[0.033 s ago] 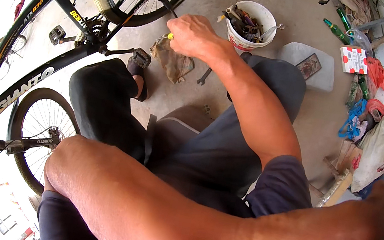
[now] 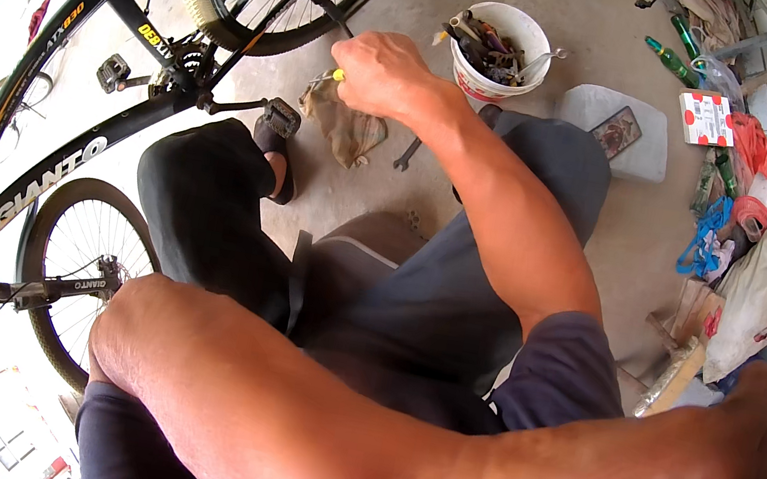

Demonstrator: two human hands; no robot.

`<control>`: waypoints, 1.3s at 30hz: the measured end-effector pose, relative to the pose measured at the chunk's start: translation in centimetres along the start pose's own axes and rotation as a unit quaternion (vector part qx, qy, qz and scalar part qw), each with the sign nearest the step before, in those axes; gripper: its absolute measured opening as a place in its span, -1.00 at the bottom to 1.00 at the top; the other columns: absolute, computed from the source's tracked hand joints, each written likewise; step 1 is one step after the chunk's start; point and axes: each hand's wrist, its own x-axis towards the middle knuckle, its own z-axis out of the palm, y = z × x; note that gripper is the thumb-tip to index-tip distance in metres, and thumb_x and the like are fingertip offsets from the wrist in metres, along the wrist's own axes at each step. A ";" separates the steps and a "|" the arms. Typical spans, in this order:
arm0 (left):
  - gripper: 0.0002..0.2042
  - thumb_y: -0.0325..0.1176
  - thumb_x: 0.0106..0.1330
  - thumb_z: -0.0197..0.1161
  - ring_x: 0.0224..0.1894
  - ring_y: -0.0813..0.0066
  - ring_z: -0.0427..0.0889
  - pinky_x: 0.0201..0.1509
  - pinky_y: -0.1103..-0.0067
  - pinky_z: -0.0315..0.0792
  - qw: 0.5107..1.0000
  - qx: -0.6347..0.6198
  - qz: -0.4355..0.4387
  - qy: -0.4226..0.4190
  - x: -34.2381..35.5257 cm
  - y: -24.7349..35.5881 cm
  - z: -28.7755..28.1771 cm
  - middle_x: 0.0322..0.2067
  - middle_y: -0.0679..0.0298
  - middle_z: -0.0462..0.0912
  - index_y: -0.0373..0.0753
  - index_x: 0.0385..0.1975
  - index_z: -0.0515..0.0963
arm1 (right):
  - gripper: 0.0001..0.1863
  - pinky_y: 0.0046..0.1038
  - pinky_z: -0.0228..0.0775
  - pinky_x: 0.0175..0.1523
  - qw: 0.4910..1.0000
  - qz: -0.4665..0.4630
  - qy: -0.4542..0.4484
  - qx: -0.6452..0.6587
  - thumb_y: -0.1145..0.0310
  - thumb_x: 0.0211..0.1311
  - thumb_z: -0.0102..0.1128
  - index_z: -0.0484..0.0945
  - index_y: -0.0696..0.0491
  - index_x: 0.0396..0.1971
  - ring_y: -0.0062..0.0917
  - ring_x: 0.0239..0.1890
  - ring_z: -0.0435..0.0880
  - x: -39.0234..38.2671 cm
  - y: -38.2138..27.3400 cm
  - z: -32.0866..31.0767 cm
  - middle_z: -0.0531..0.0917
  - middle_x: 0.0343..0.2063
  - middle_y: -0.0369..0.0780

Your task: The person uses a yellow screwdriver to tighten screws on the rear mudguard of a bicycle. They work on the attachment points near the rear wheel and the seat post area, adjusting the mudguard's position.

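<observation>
My right hand (image 2: 383, 73) reaches forward and is closed in a fist above the floor, beside the rear wheel (image 2: 280, 38) of a black and orange bicycle (image 2: 131, 108). A small yellow end (image 2: 338, 76) shows at the fist; the rest of what it holds is hidden. Just below that hand a dirty tan rag (image 2: 346, 130) lies on the floor, with an open-ended spanner (image 2: 406, 154) to its right. My left forearm crosses the foreground, and my left hand (image 2: 758, 429) is raised close at the right edge. Its fingers are mostly hidden, and no held thing shows.
A white bucket (image 2: 492, 89) full of tools stands beyond my right arm. On a pale block (image 2: 642, 161) lies a phone (image 2: 616, 133). Along the right wall are green bottles (image 2: 672, 61), a red-spotted white box (image 2: 706, 119) and plastic bags (image 2: 752, 146). A bicycle pedal (image 2: 282, 117) sticks out near my left knee.
</observation>
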 end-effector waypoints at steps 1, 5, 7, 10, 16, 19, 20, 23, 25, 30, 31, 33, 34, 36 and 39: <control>-0.78 -0.49 -0.03 0.35 -0.20 0.21 0.62 -0.13 0.44 0.50 1.000 0.004 -0.002 -0.001 -0.2 0.1 0.0 -0.25 0.11 0.59 -0.34 -0.34 0.56 | -0.81 -0.19 0.46 -0.10 1.000 -0.004 -0.007 -0.002 0.43 -0.06 0.09 0.57 0.19 -0.43 -0.09 -0.24 0.64 0.0 -0.2 -0.2 0.64 -0.39 0.04; -0.77 -0.49 -0.06 0.36 -0.22 0.20 0.63 -0.16 0.43 0.51 1.000 0.017 -0.003 -0.001 -1.0 -0.1 -0.3 -0.27 0.11 0.59 -0.34 -0.36 0.56 | -0.84 -0.19 0.46 -0.12 1.000 -0.012 -0.011 -0.005 0.45 -0.06 0.08 0.56 0.19 -0.46 -0.10 -0.27 0.64 -0.3 -0.4 -0.6 0.64 -0.43 0.01; -0.76 -0.49 -0.08 0.37 -0.22 0.19 0.63 -0.17 0.42 0.52 1.000 0.020 -0.007 -0.002 -1.3 -0.5 -0.2 -0.27 0.11 0.59 -0.33 -0.37 0.56 | -0.83 -0.20 0.46 -0.11 1.000 -0.007 -0.011 0.000 0.46 -0.05 0.07 0.57 0.19 -0.45 -0.11 -0.26 0.64 -0.7 -0.3 -0.8 0.65 -0.42 0.02; -0.76 -0.49 -0.11 0.38 -0.24 0.17 0.63 -0.19 0.41 0.53 0.999 0.029 -0.025 0.004 -2.1 -1.4 -0.5 -0.29 0.11 0.58 -0.33 -0.38 0.56 | -0.83 -0.21 0.46 -0.10 1.000 0.000 -0.010 0.003 0.48 -0.05 0.06 0.57 0.19 -0.43 -0.11 -0.24 0.64 -1.1 -0.2 -0.7 0.65 -0.40 0.03; -0.74 -0.49 -0.16 0.40 -0.26 0.15 0.63 -0.23 0.39 0.55 0.983 0.090 -0.160 0.027 -6.6 -5.1 -2.6 -0.31 0.12 0.58 -0.32 -0.41 0.56 | -0.81 -0.20 0.45 -0.07 0.999 -0.007 -0.037 0.002 0.52 -0.06 0.03 0.58 0.20 -0.43 -0.08 -0.22 0.63 -0.8 -0.5 -0.3 0.64 -0.38 0.05; -0.78 -0.56 -0.08 0.35 -0.26 0.19 0.64 -0.22 0.42 0.54 0.952 0.120 -0.279 0.028 -10.7 -8.1 -3.8 -0.29 0.13 0.60 -0.34 -0.39 0.55 | -0.82 -0.20 0.44 -0.06 1.000 -0.007 -0.016 0.005 0.54 -0.08 0.02 0.58 0.20 -0.45 -0.08 -0.20 0.63 -1.3 0.7 0.2 0.64 -0.38 0.06; -0.82 -0.58 -0.02 0.33 -0.25 0.20 0.65 -0.18 0.45 0.53 0.938 0.134 -0.319 0.021 -12.1 -8.8 -4.3 -0.27 0.11 0.61 -0.35 -0.38 0.56 | -0.82 -0.20 0.44 -0.06 1.000 -0.019 -0.001 0.008 0.54 -0.08 0.02 0.58 0.20 -0.45 -0.08 -0.20 0.63 -1.3 0.8 0.4 0.64 -0.38 0.06; -0.86 -0.51 0.08 0.31 -0.27 0.15 0.64 -0.18 0.44 0.52 0.887 0.167 -0.428 0.054 -16.0 -10.3 -5.2 -0.29 0.11 0.61 -0.35 -0.36 0.57 | -0.82 -0.18 0.45 -0.09 0.999 -0.020 -0.026 0.001 0.55 -0.09 0.02 0.59 0.21 -0.46 -0.07 -0.21 0.63 -0.7 0.3 0.5 0.64 -0.39 0.07; -0.88 -0.50 0.12 0.29 -0.27 0.16 0.64 -0.18 0.46 0.51 0.864 0.162 -0.471 0.067 -17.9 -11.0 -5.4 -0.30 0.12 0.62 -0.35 -0.36 0.57 | -0.83 -0.18 0.46 -0.11 0.999 -0.016 -0.042 -0.010 0.55 -0.08 0.03 0.59 0.21 -0.47 -0.07 -0.22 0.64 -0.5 0.0 0.3 0.64 -0.40 0.07; -0.90 -0.50 0.14 0.27 -0.30 0.14 0.64 -0.20 0.47 0.50 0.846 0.145 -0.504 0.094 -20.5 -12.7 -4.8 -0.32 0.13 0.62 -0.36 -0.37 0.56 | -0.82 -0.18 0.48 -0.13 0.999 -0.014 -0.039 -0.018 0.55 -0.08 0.03 0.60 0.21 -0.46 -0.08 -0.25 0.65 0.0 0.0 0.9 0.65 -0.41 0.06; -0.90 -0.50 0.14 0.26 -0.31 0.14 0.64 -0.20 0.47 0.50 0.845 0.144 -0.506 0.098 -20.9 -13.1 -4.6 -0.32 0.13 0.62 -0.37 -0.37 0.56 | -0.82 -0.18 0.48 -0.13 0.999 -0.015 -0.038 -0.016 0.54 -0.08 0.04 0.61 0.21 -0.46 -0.08 -0.25 0.66 0.1 0.0 1.0 0.65 -0.41 0.06; -0.90 -0.50 0.15 0.26 -0.32 0.13 0.64 -0.21 0.46 0.50 0.840 0.141 -0.515 0.096 -21.7 -13.8 -4.3 -0.33 0.13 0.62 -0.37 -0.38 0.56 | -0.81 -0.19 0.48 -0.13 0.999 -0.016 -0.040 -0.017 0.54 -0.08 0.04 0.61 0.21 -0.45 -0.08 -0.25 0.66 0.3 -0.1 1.0 0.65 -0.41 0.06; -0.90 -0.50 0.15 0.25 -0.33 0.13 0.64 -0.22 0.45 0.50 0.838 0.139 -0.520 0.095 -22.1 -14.2 -4.1 -0.34 0.13 0.62 -0.37 -0.38 0.56 | -0.81 -0.19 0.48 -0.12 0.999 -0.016 -0.043 -0.018 0.54 -0.08 0.04 0.61 0.20 -0.45 -0.08 -0.25 0.66 0.4 -0.3 1.0 0.65 -0.41 0.05; -0.90 -0.49 0.16 0.25 -0.33 0.13 0.64 -0.22 0.45 0.49 0.838 0.139 -0.520 0.094 -22.6 -14.9 -3.8 -0.35 0.12 0.61 -0.38 -0.39 0.56 | -0.81 -0.19 0.48 -0.12 0.998 -0.013 -0.056 -0.021 0.54 -0.08 0.04 0.61 0.20 -0.44 -0.08 -0.25 0.66 0.7 -0.5 0.8 0.65 -0.41 0.05; -0.90 -0.47 0.17 0.25 -0.34 0.14 0.64 -0.23 0.45 0.49 0.834 0.119 -0.528 0.106 -23.3 -15.7 -3.2 -0.36 0.11 0.61 -0.38 -0.39 0.56 | -0.81 -0.20 0.48 -0.12 0.997 -0.011 -0.070 -0.014 0.53 -0.07 0.04 0.61 0.20 -0.44 -0.08 -0.25 0.66 1.2 -0.7 1.0 0.65 -0.40 0.04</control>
